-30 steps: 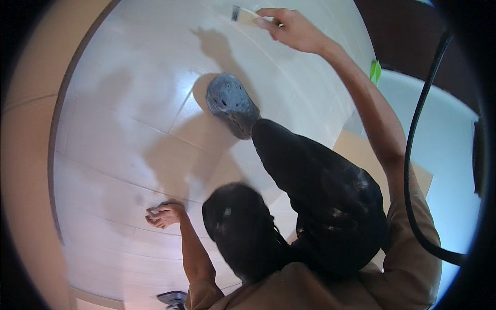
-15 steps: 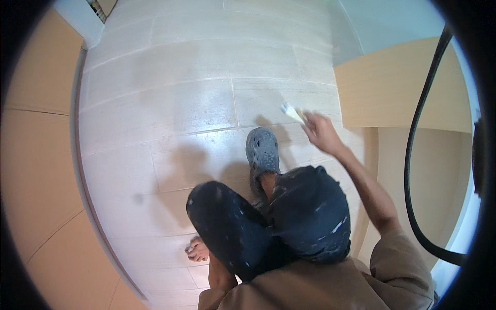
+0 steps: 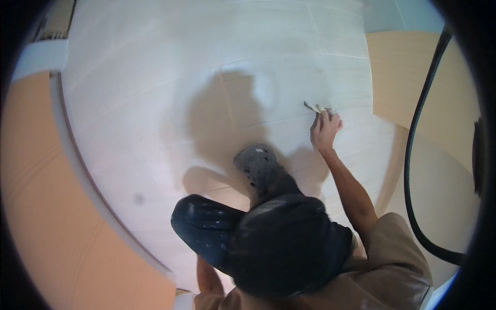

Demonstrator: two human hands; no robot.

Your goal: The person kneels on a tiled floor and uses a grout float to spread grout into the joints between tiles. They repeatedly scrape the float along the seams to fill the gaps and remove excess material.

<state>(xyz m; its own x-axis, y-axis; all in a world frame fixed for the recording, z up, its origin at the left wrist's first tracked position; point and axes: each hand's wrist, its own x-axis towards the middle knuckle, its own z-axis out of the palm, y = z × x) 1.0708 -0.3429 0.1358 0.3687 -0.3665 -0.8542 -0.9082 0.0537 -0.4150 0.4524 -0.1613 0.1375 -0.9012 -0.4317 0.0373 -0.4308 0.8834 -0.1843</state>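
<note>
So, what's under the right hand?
Pale tiled floor shows around the right hand, which holds a small pale tool; whatever lies directly beneath the hand is covered.

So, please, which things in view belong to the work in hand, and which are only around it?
In use:
- small pale tool, held in the fingers of the right hand
- possibly the pale floor below

Apparently only around:
- black cable at the right
- tan panel at the right
- grey shoe, worn

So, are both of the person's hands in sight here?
No, only the right hand shows, holding a small pale tool; the left forearm is partly hidden behind the dark trouser leg.
</note>
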